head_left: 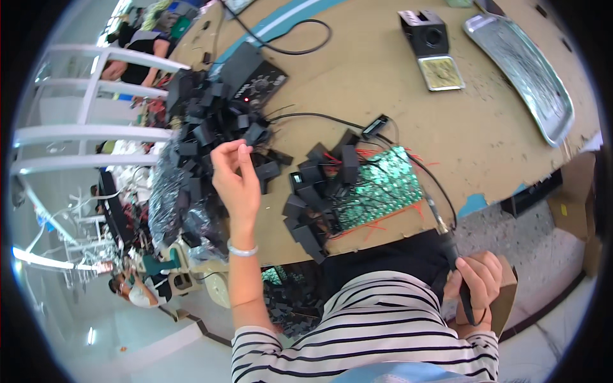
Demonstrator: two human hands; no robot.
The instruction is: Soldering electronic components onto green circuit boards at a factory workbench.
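The left hand (235,175) is raised over the workbench (383,89), its thumb and forefinger pinched together at the edge of a heap of small black plastic housings (204,121); whether a piece sits between the fingertips cannot be told. The heap lies just beyond and to the left of that hand, spilling over a black control box (258,80) with one red light. A second, smaller cluster of the same black housings (316,198) lies just to the right of the left hand, resting partly on a stack of green circuit boards (383,185) with red wires sticking out at the edges.

The right hand (476,281) is low, well apart from the left and off the bench edge, closed around the black handle of a soldering iron (456,268), whose cable runs up across the boards. A brown cardboard box (504,297) sits just behind that hand.

The housings are boxy, matte black and too many to count. Far beyond the right hand stand one black iron stand (424,32), one tip-cleaning sponge tray (440,71) and one long metal tray (523,70).
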